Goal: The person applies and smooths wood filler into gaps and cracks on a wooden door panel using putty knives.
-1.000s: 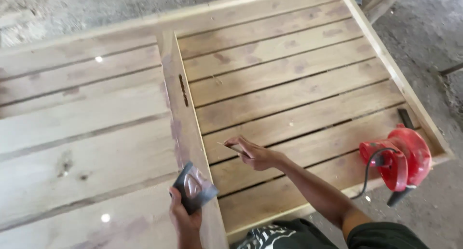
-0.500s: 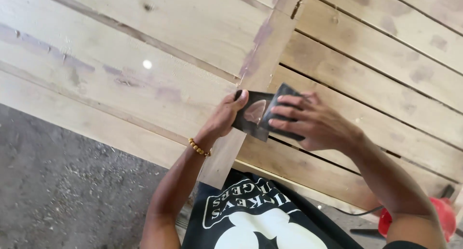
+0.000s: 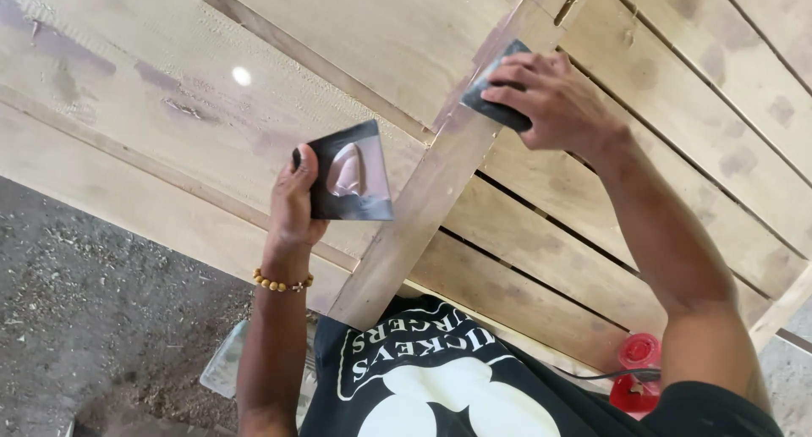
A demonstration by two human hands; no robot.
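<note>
- Left hand [image 3: 292,204] grips a dark square sheet [image 3: 351,173], held above the pale planks [image 3: 169,107].
- Right hand [image 3: 554,98] presses a 2nd dark pad [image 3: 495,94] onto the centre rail [image 3: 440,183], fingers closed over it.
- Slat gaps to the right; red power tool [image 3: 634,378] on the floor at the frame edge.
- Concrete floor [image 3: 93,318] with sawdust.

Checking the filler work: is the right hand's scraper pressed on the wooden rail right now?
Yes, the right hand presses a dark scraper flat on the centre rail, where reddish filler smears show.
</note>
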